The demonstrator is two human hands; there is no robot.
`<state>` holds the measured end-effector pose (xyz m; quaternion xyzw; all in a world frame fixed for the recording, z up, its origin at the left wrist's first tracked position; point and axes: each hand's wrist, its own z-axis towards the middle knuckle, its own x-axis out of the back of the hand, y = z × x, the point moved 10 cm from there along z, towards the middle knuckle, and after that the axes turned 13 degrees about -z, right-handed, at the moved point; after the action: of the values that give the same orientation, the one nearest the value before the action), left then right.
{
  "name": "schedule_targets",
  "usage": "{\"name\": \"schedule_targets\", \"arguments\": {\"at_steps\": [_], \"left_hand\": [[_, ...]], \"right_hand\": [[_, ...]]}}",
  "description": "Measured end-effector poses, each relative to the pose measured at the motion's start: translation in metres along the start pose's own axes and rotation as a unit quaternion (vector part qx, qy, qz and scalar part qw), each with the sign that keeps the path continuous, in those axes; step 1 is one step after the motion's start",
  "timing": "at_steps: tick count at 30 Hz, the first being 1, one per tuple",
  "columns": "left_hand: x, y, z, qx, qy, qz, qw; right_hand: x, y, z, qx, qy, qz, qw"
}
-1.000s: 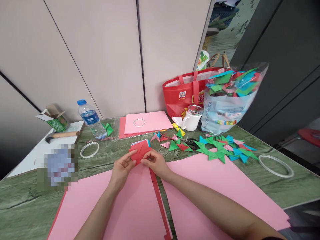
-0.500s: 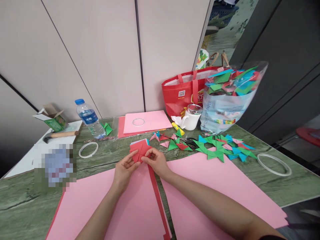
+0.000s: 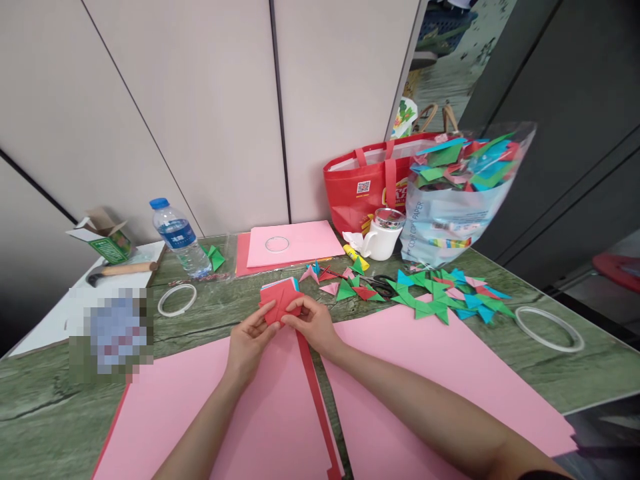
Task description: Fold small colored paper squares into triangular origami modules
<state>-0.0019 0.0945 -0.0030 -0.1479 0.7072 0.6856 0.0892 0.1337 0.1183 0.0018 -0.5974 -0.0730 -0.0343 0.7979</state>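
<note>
A creased piece of red paper (image 3: 281, 303) is held between both hands, above the near edge of a small stack of paper squares (image 3: 280, 284). My left hand (image 3: 254, 328) pinches its left and lower edge with thumb and fingers. From the right, my right hand (image 3: 313, 321) grips the paper's right side, thumb close to the left thumb. Beneath the wrists lies a large pink sheet (image 3: 200, 400) with red paper under it, and a second pink sheet (image 3: 425, 373) lies under the right forearm. The fingers cover part of the folds.
Folded paper pieces (image 3: 357, 288), black-handled scissors (image 3: 384, 287), a glue stick (image 3: 356, 257) and paper rings (image 3: 431, 300) lie to the right. Behind stand a white mug (image 3: 383, 239), red bag (image 3: 345, 193) and filled plastic bag (image 3: 445, 220). At left are a water bottle (image 3: 180, 237), hammer (image 3: 123, 269) and tape roll (image 3: 177, 300).
The fold at the lower middle of the red paper looks flatter now, with the right fingers slightly shifted over it. Both hands keep their hold, and everything else stays in place.
</note>
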Motion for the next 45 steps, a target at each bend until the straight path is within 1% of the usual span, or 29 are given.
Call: {"name": "schedule_targets", "arguments": {"at_steps": [4, 9, 13, 16, 20, 26, 34, 41, 45], "left_hand": [[-0.001, -0.002, 0.001, 0.014, -0.017, -0.029, 0.999], [0.0, -0.002, 0.003, 0.026, -0.023, -0.048, 0.998], [-0.004, -0.001, 0.001, 0.029, -0.043, -0.035, 0.998], [-0.005, -0.001, 0.001, 0.026, -0.044, -0.018, 0.999], [-0.005, 0.0, 0.0, 0.018, -0.033, -0.009, 0.999], [-0.001, 0.005, 0.0, -0.01, -0.008, 0.021, 1.0], [0.004, 0.003, 0.003, -0.018, -0.019, 0.039, 0.999], [0.002, -0.002, 0.004, -0.016, -0.042, 0.048, 0.998], [0.001, 0.001, 0.003, -0.024, -0.038, 0.068, 0.997]], "right_hand": [[0.002, -0.001, 0.001, 0.012, 0.006, -0.006, 1.0], [0.0, 0.006, 0.001, -0.004, 0.003, 0.012, 1.0], [0.0, 0.009, 0.002, -0.014, 0.006, 0.015, 1.0], [0.0, 0.008, 0.001, -0.016, 0.009, 0.023, 1.0], [-0.001, 0.006, 0.001, -0.021, 0.004, 0.043, 0.999], [-0.001, 0.005, 0.001, -0.022, 0.002, 0.042, 0.999], [0.003, 0.0, 0.001, 0.007, 0.011, -0.013, 1.0], [0.005, 0.002, 0.001, 0.004, 0.022, -0.021, 1.0], [0.005, 0.001, 0.001, 0.007, 0.027, -0.02, 0.999]]}}
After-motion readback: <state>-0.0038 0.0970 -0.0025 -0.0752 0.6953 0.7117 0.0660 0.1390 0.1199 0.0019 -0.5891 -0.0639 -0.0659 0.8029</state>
